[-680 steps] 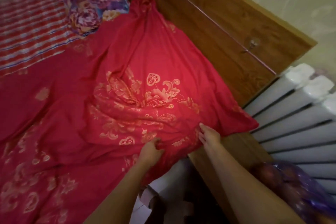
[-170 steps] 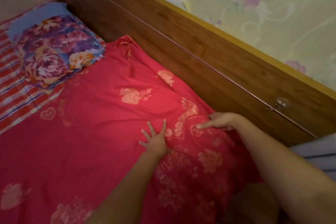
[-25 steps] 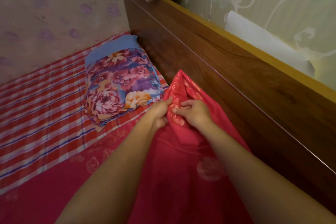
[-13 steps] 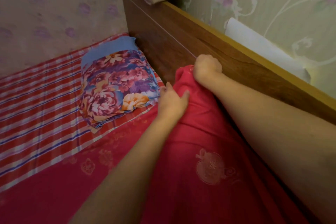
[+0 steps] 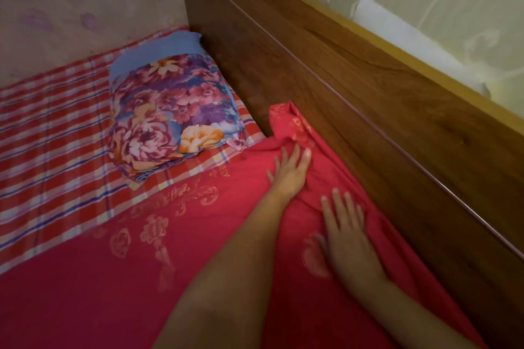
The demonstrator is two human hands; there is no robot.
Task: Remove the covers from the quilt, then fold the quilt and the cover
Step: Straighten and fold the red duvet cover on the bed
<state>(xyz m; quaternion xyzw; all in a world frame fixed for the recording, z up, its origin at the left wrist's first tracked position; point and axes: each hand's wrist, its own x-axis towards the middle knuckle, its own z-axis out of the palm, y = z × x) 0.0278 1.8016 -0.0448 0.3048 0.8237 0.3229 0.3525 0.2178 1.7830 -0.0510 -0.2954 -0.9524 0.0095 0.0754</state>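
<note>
- I see the red cover (image 5: 175,249) lying flat across the bed, printed with faint gold hearts and blossoms. Its far corner is bunched up against the wooden bed board (image 5: 382,127).
- My left hand (image 5: 289,170) lies flat on it near that corner, fingers straight.
- My right hand (image 5: 347,238) presses flat beside the board, fingers spread.
- A floral pillow (image 5: 170,113) sits beyond on the striped sheet (image 5: 51,127).

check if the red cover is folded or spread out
Spread out: the red cover lies flat under the left hand and right hand, only its far corner bunched.
</note>
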